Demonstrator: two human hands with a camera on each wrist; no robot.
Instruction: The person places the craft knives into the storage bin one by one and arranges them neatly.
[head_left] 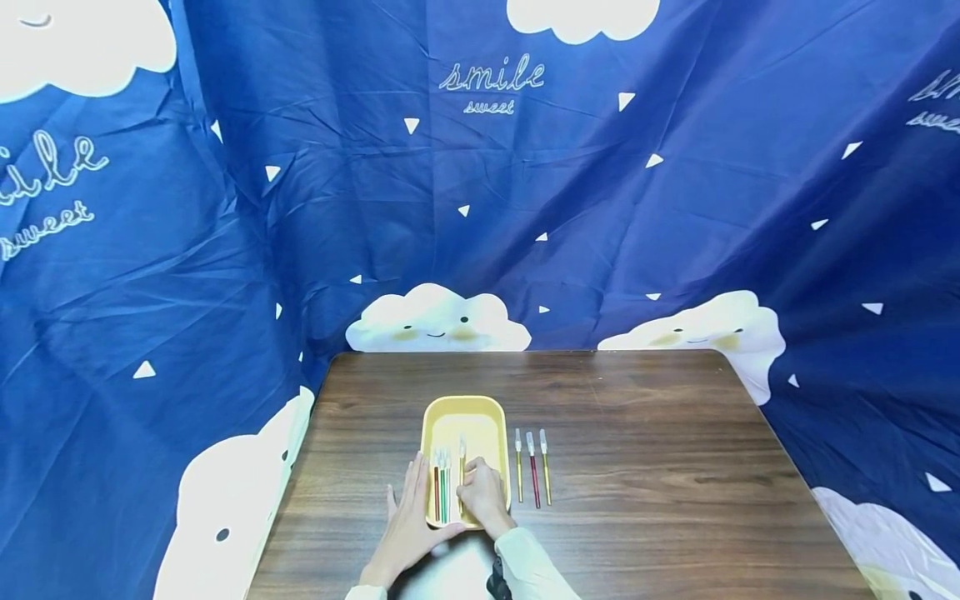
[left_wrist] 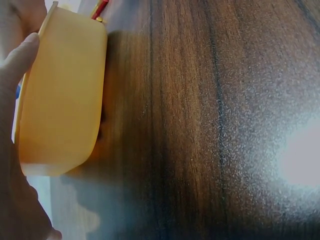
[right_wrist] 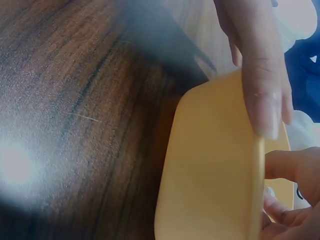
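Makeshift home studio: cloud-print bedsheet backdrop (head_left: pixel 675 208); small wooden table (head_left: pixel 660 483)

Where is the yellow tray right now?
In the head view the yellow tray sits on the wooden table, near the front edge and left of centre. The left hand rests against its left side, and three pens lie just to its right.

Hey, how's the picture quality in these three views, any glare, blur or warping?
Head view: sharp but wide-angle, the table edges splay and the backdrop bows. Left wrist view: soft focus, a white glare patch on the wood at right, the yellow tray blurred. Right wrist view: glare at left on the wood, the tray and left hand out of focus.
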